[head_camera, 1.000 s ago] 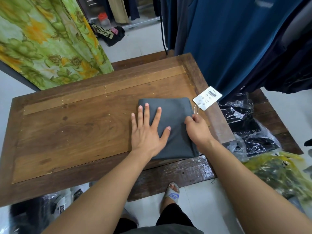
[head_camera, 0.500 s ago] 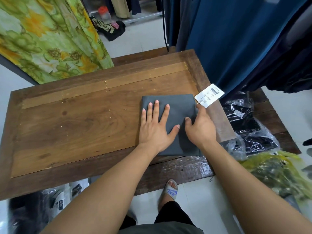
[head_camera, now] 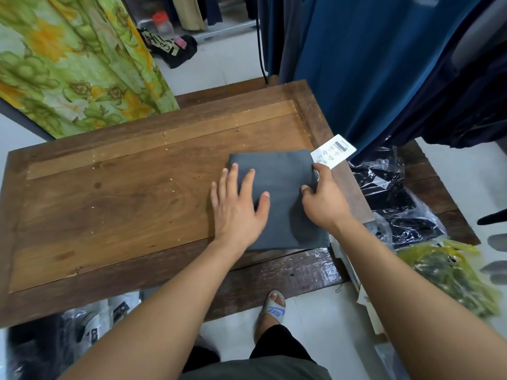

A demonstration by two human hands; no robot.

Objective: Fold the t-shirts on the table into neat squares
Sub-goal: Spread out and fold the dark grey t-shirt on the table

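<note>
A grey t-shirt (head_camera: 282, 187), folded into a compact rectangle, lies near the right end of the wooden table (head_camera: 115, 204). My left hand (head_camera: 238, 207) lies flat with straight fingers across the shirt's left edge, partly on the wood. My right hand (head_camera: 325, 200) sits on the shirt's right edge, fingers curled over the fabric there, thumb on top. A white price tag (head_camera: 333, 151) on a thin string sticks out past the shirt's far right corner, just above my right fingers.
Dark blue garments (head_camera: 384, 64) hang close behind the table's right end. A green-yellow floral cloth (head_camera: 68, 58) hangs at the far left. Plastic-wrapped dark clothes (head_camera: 395, 204) and a yellow-green bag (head_camera: 450, 275) lie on a lower bench at the right. More bagged items (head_camera: 90, 325) sit under the table's near edge.
My left hand slid leftward across the shirt to its left edge. My right hand moved up along the right edge toward the tag.
</note>
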